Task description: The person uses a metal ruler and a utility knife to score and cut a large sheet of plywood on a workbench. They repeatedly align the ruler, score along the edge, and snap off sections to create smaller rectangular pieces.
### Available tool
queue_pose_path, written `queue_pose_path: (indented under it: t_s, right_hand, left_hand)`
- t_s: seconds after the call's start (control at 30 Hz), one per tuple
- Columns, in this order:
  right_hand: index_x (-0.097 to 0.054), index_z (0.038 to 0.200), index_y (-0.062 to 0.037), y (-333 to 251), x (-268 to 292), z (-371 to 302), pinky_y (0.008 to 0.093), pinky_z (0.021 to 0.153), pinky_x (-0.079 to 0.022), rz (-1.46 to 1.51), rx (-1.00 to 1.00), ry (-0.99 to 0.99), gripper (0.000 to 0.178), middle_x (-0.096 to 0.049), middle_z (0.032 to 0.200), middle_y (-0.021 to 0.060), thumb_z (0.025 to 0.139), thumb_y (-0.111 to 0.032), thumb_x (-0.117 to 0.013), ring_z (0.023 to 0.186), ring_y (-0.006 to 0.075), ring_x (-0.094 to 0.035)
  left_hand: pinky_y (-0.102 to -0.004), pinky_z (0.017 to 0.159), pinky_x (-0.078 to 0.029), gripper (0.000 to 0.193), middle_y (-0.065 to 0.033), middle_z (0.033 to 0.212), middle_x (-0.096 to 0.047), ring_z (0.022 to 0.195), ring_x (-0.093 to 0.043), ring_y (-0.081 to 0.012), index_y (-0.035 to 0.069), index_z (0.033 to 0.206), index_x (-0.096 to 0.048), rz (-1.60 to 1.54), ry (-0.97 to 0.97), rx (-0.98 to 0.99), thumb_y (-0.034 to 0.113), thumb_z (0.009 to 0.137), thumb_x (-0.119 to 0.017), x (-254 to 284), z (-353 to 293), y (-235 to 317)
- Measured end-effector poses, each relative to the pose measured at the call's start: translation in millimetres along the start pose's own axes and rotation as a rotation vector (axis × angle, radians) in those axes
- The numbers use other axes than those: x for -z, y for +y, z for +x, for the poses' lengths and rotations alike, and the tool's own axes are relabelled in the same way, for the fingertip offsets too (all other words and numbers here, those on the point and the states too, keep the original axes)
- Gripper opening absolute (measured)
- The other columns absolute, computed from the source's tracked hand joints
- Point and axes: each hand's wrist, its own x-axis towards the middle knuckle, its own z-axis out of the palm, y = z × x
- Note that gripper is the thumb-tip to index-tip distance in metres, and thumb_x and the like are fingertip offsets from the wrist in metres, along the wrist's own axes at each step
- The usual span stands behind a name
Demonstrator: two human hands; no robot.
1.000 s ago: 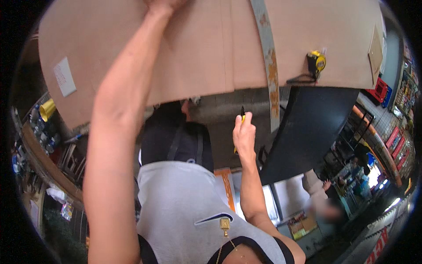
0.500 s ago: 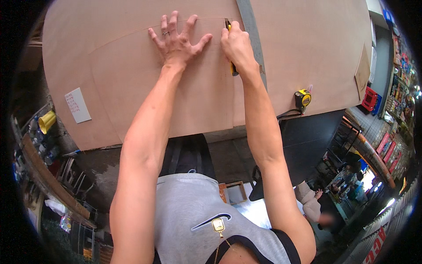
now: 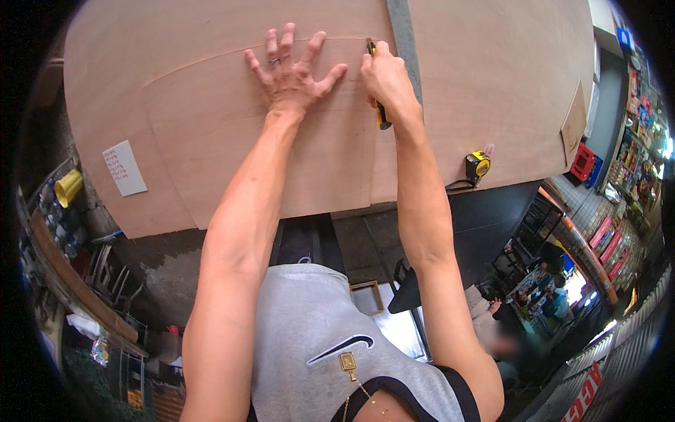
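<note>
Left hand, head view: palm down, fingers spread wide, laid on the wooden sheet. Right hand: closed around a yellow-and-black utility knife, which is positioned over the sheet to the right of the left hand. The front end of the knife points away from the person's body and is located at the right end of a thin line running across the sheet; blade contact cannot be determined. A grey metal strip lies on the sheet just right of the knife and passes partly behind the right forearm. A yellow-and-black tape measure rests near the sheet's front edge, right of the forearm. A white card with red handwriting lies near the left edge. A small flat wooden piece is located at the right edge. Below the sheet, right side: a black panel.
</note>
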Motion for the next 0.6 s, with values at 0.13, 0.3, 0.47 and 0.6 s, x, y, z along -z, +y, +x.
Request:
queue_pose_path:
  t_s: [0.13,0.3,0.47,0.6]
  right_hand:
    - [-0.052,0.115,0.0084,-25,23,-3,0.0461,0.059,-0.055,-0.017,-0.127,-0.134,0.033,-0.066,0.090,0.0274,0.090,-0.013,-0.045,0.066,0.0348,-0.068]
    - [-0.051,0.117,0.0097,-32,27,-14,0.0412,0.048,-0.053,-0.060,-0.188,-0.200,0.035,-0.067,0.086,0.0250,0.089,-0.010,-0.042,0.058,0.0294,-0.067]
    - [-0.051,0.108,0.0075,-6,9,-39,0.0424,0.056,-0.055,-0.054,-0.143,-0.184,0.029,-0.065,0.084,0.0272,0.093,-0.016,-0.042,0.060,0.0337,-0.067]
    - [-0.050,0.105,0.0040,20,-10,-53,0.0514,0.076,-0.053,-0.082,-0.107,-0.166,0.027,-0.064,0.093,0.0323,0.095,-0.020,-0.042,0.082,0.0439,-0.066]
  left_hand:
    - [-0.0740,0.107,-0.011,0.070,-0.0026,0.147,-0.028,0.140,-0.020,-0.0298,0.043,0.132,-0.049,-0.023,0.042,-0.010,0.078,0.072,-0.057,-4,0,-1]
    - [-0.0725,0.109,-0.012,0.072,-0.0004,0.149,-0.024,0.142,-0.019,-0.0282,0.045,0.136,-0.042,-0.007,0.012,0.007,0.080,0.074,-0.054,-3,0,0]
    - [-0.0677,0.111,-0.016,0.070,-0.0049,0.149,-0.027,0.141,-0.021,-0.0304,0.042,0.137,-0.043,0.056,0.031,-0.024,0.074,0.076,-0.058,5,-2,2]
    - [-0.0654,0.113,-0.004,0.072,-0.0108,0.152,-0.027,0.144,-0.015,-0.0322,0.030,0.136,-0.049,-0.031,-0.014,0.045,0.066,0.075,-0.062,12,0,8]
